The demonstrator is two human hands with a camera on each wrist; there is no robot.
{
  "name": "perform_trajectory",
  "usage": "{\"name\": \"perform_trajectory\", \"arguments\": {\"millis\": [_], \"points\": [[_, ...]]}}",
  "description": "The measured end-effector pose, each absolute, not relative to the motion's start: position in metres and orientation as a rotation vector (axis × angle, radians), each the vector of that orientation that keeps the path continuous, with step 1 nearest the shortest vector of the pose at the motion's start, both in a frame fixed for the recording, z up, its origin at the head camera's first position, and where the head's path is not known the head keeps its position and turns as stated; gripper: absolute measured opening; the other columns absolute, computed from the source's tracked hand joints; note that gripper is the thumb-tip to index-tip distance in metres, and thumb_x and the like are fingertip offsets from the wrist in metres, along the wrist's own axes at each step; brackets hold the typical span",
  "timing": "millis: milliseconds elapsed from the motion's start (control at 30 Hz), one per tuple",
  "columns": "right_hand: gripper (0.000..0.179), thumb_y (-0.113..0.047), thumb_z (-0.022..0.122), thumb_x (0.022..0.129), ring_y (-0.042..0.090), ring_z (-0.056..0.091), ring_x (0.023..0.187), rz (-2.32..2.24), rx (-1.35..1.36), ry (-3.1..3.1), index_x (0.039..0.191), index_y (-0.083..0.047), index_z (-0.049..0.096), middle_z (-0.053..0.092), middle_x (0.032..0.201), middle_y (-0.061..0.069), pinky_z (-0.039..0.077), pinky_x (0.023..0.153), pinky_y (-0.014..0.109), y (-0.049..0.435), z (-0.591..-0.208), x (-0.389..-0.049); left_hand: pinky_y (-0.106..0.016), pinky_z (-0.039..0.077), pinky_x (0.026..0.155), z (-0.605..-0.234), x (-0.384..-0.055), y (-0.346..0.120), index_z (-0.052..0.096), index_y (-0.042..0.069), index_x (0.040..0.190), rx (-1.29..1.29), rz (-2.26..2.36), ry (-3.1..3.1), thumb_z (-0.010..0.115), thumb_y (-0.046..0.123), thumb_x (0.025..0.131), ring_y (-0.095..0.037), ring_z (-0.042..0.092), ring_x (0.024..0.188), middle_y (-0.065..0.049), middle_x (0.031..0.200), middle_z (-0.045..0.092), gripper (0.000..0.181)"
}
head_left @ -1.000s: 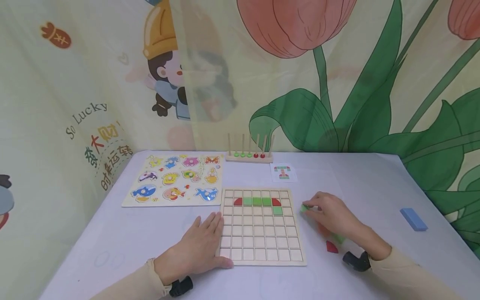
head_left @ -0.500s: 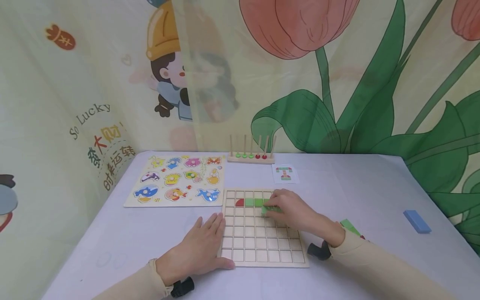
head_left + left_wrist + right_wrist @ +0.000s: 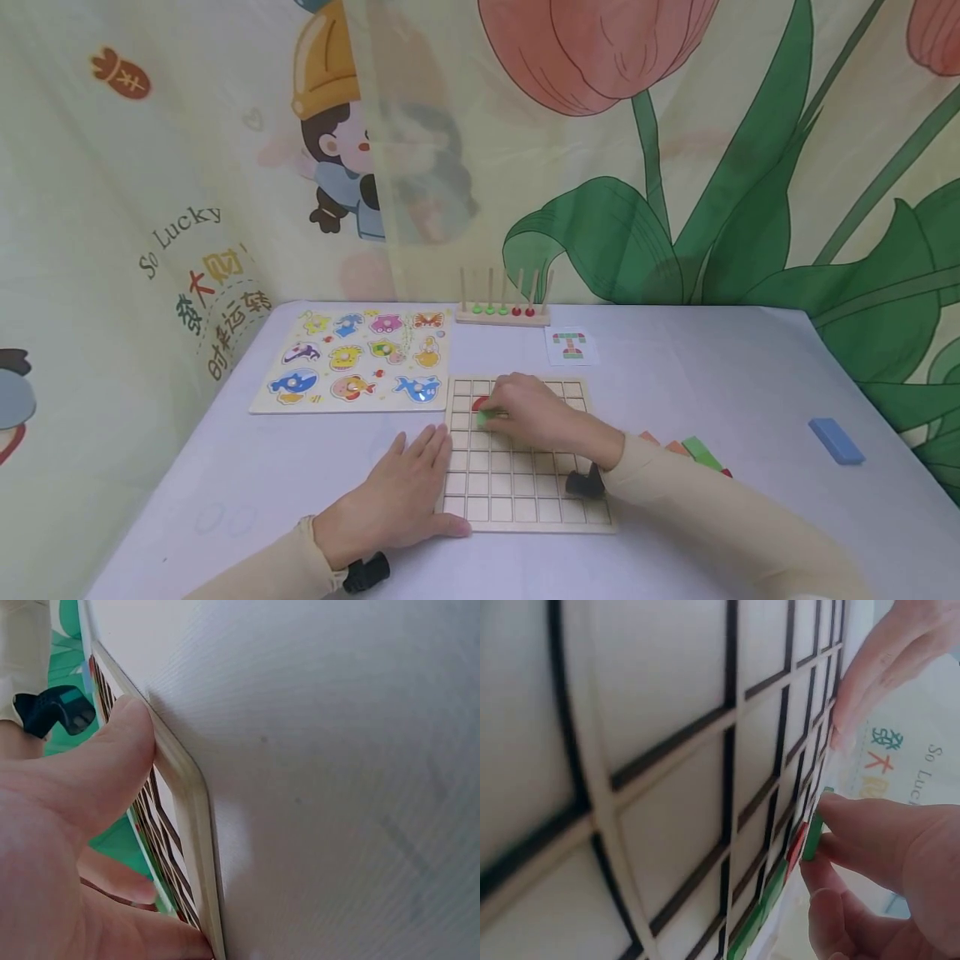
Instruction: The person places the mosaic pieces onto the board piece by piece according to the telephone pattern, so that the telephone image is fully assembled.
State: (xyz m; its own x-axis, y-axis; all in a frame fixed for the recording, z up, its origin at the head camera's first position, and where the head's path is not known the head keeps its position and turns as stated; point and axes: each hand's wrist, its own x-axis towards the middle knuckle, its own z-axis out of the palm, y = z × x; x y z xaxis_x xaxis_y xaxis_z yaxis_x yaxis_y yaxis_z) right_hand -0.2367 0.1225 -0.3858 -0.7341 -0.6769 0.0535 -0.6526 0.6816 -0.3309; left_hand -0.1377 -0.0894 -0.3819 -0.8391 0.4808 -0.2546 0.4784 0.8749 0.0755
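Note:
A pale wooden grid board (image 3: pixel 498 486) lies on the table in the head view. My left hand (image 3: pixel 397 496) rests flat along its left edge, thumb at the near corner. Between thumb and fingers my right hand (image 3: pixel 540 412) pinches a small green square tile (image 3: pixel 817 832), held over the board's second row at the left. Just above that tile, a red quarter-round tile (image 3: pixel 478 403) sits in the grid. Green tiles (image 3: pixel 772 892) continue along the same row in the right wrist view; my right hand hides them in the head view.
Loose orange and green tiles (image 3: pixel 701 452) lie right of the board, partly behind my right sleeve. A pattern card (image 3: pixel 570 346) and a bead-peg rack (image 3: pixel 502 315) stand behind. An animal puzzle board (image 3: pixel 348 362) is at back left, a blue block (image 3: pixel 836 442) at far right.
My right hand has carried the green tile from the right of the board leftward across it, to below the red tile. My left hand has stayed at the board's edge.

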Motion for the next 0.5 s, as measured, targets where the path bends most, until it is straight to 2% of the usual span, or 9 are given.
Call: {"name": "perform_trajectory", "arguments": {"millis": [100,300,500], "points": [[0.015,-0.021,0.079,0.09,0.01,0.054,0.074,-0.466,-1.131,2.832,0.102,-0.013,0.083,0.07,0.083,-0.004,0.046,0.069,0.024,0.117,-0.39,-0.238,-0.062,0.031,0.121,-0.382,-0.138,-0.089,0.037,-0.003,0.155,0.722,0.018,2.778,0.064,0.076,0.084,-0.035,0.033,0.155,-0.02,0.165,0.034,0.11],[0.023,-0.014,0.081,0.088,0.017,0.066,0.089,-0.454,-1.142,2.852,0.111,-0.01,0.081,0.076,0.097,0.005,0.054,0.079,0.031,0.112,-0.391,-0.238,-0.062,0.031,0.121,-0.382,-0.138,-0.09,0.038,-0.004,0.155,0.742,0.005,2.785,0.063,0.077,0.084,-0.035,0.034,0.155,-0.021,0.165,0.035,0.11],[0.026,-0.015,0.083,0.086,0.017,0.066,0.089,-0.463,-1.088,2.863,0.111,-0.011,0.081,0.075,0.097,0.005,0.054,0.077,0.03,0.11,-0.392,-0.239,-0.063,0.032,0.121,-0.383,-0.137,-0.09,0.039,-0.004,0.154,0.75,0.017,2.788,0.063,0.076,0.084,-0.035,0.034,0.154,-0.021,0.165,0.036,0.11]]}}
